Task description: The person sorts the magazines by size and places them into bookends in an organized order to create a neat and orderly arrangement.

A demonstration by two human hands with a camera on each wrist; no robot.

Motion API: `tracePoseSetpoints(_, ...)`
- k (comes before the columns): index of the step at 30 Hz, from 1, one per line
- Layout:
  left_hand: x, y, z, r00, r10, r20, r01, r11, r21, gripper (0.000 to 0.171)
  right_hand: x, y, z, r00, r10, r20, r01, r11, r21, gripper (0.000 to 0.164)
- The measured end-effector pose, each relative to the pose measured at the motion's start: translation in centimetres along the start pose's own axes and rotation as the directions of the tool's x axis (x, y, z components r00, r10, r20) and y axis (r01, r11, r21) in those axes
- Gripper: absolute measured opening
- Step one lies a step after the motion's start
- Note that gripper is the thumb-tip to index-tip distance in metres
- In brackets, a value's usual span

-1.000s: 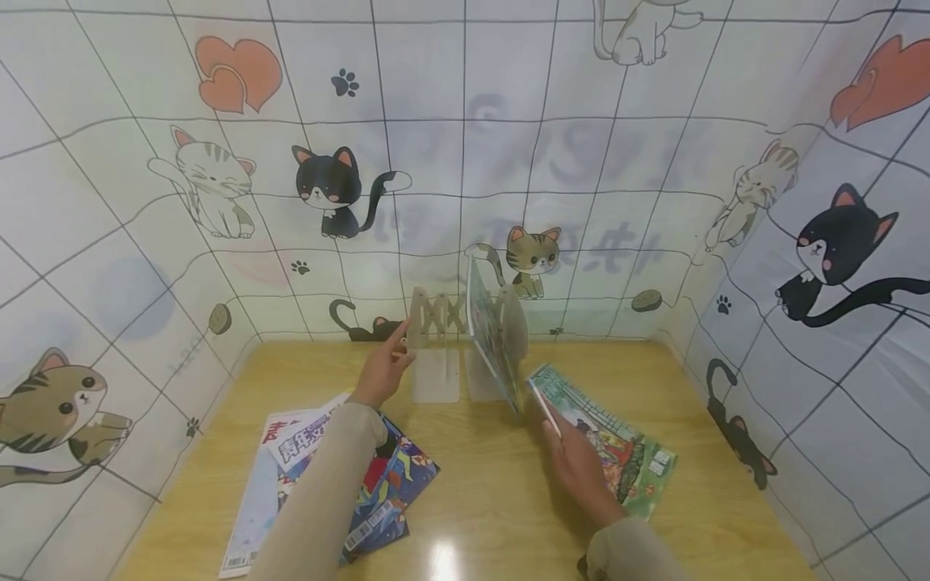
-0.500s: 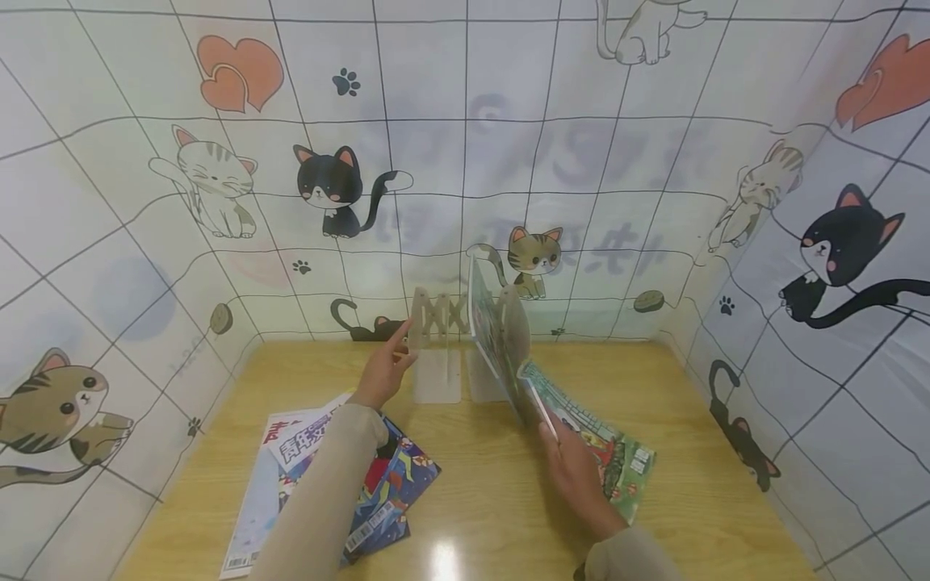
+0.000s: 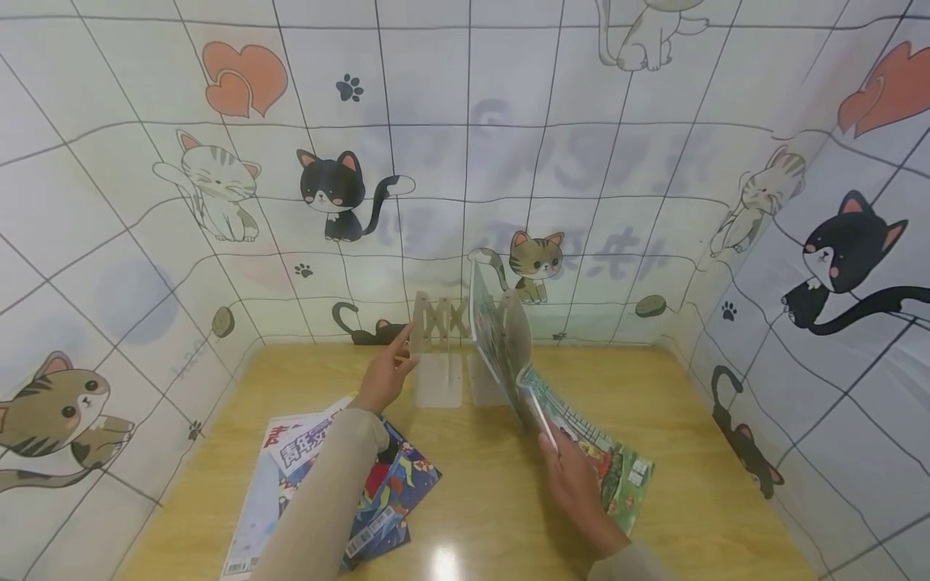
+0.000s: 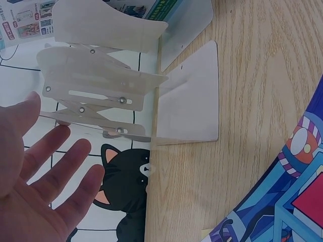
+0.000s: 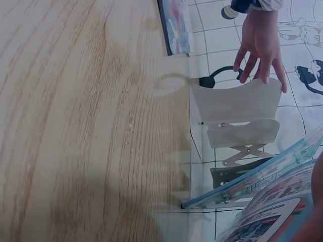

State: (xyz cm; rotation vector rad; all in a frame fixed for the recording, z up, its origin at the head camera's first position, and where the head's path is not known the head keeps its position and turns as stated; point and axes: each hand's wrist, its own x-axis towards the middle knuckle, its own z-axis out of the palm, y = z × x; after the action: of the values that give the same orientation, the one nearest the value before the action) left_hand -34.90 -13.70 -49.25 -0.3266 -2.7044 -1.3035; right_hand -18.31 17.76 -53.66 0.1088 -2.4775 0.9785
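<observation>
At near right, the right hand (image 3: 576,488) has its grip closed on a green magazine (image 3: 612,464); keeping that bendy cover straight should stop it catching on the tilted book (image 3: 488,332) just beyond. Farther left, the left hand (image 3: 381,379), grip loose, touches the expanding rack (image 3: 437,386), best steadied lightly. Beneath lies a wood-grain worktop (image 3: 472,492); behind, a cat-printed wall (image 3: 436,165).

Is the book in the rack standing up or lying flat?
Standing up: the head view shows the book on its edge, rising steeply in the rack.
</observation>
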Motion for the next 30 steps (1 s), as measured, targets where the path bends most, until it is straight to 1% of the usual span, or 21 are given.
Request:
tracePoseSetpoints(8,-0.1,-0.2,0.2,1.0,0.007,0.005,-0.007,1.0,-0.015,0.067,-0.6,-0.4,0.1,1.0,-0.005,0.0,0.005,0.999,0.053,0.035)
tracePoseSetpoints(13,-0.2,-0.3,0.2,1.0,0.021,-0.004,-0.021,1.0,-0.017,0.066,-0.8,-0.9,-0.1,1.0,0.002,-0.001,-0.002,0.997,0.081,0.036)
tracePoseSetpoints(19,-0.1,-0.3,0.3,1.0,0.018,-0.013,-0.018,1.0,-0.012,0.067,-0.9,-1.5,-0.5,1.0,0.02,0.02,-0.022,0.997,0.074,0.038)
tracePoseSetpoints(24,-0.1,-0.2,0.2,0.999,0.026,-0.022,-0.026,0.999,-0.018,0.066,-1.1,-1.8,-0.8,1.0,0.004,0.008,-0.005,0.997,0.082,0.037)
tracePoseSetpoints(30,-0.3,0.0,0.1,1.0,0.018,-0.017,-0.018,1.0,-0.011,0.065,-1.5,-2.1,-1.0,1.0,-0.009,0.01,0.008,0.995,0.097,0.037)
